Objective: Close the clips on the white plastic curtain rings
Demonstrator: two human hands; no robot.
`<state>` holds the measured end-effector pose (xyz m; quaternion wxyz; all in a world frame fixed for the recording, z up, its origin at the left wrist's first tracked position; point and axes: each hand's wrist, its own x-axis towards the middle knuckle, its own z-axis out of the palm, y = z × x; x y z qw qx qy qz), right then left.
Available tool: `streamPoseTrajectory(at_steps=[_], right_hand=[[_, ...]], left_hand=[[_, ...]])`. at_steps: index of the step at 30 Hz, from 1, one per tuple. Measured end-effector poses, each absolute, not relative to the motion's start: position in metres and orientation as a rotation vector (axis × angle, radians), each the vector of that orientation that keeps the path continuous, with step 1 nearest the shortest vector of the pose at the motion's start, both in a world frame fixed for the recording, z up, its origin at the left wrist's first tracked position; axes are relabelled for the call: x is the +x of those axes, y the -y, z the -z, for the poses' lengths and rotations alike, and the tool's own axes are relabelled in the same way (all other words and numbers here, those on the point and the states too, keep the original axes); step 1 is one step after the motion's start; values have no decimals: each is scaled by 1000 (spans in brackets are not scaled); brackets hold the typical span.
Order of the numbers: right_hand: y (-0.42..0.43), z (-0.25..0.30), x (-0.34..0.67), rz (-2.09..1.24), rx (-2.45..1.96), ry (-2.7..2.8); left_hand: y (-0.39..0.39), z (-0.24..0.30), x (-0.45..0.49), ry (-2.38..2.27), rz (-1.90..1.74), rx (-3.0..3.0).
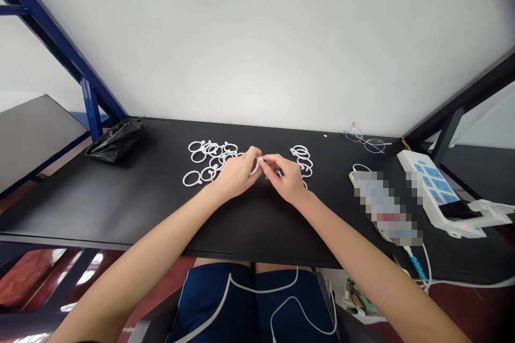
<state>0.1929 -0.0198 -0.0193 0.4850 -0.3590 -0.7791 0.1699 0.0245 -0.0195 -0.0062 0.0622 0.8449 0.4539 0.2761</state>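
Both my hands meet over the middle of a black table (161, 209). My left hand (240, 171) is closed around a white ring (256, 166), which looks like a plastic curtain ring. The fingertips of my right hand (287, 176) pinch the same ring at its upper end, where a small knob or clasp seems to sit. Fingers hide much of the ring. Beside my left hand lies a loose pile of several similar white rings (192, 178). A smaller group of white rings (304, 156) lies just beyond my right hand.
A black plastic bag (116, 141) sits at the far left. On the right are eyeglasses (374, 145), a phone (384, 209) with a charging cable, and a white power strip (430, 187) with a plugged-in charger. A pale wall (257, 53) rises behind the table.
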Motion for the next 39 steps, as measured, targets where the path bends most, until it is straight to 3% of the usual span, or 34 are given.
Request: streamPoseTrajectory(at_steps=[23,39], right_hand=[[21,21,191,-530,-929,1887],[21,22,190,-495,-910,1908]], left_hand=[[18,9,29,-1575,-945,2479],[16,9,23,-1613,-679,2564]])
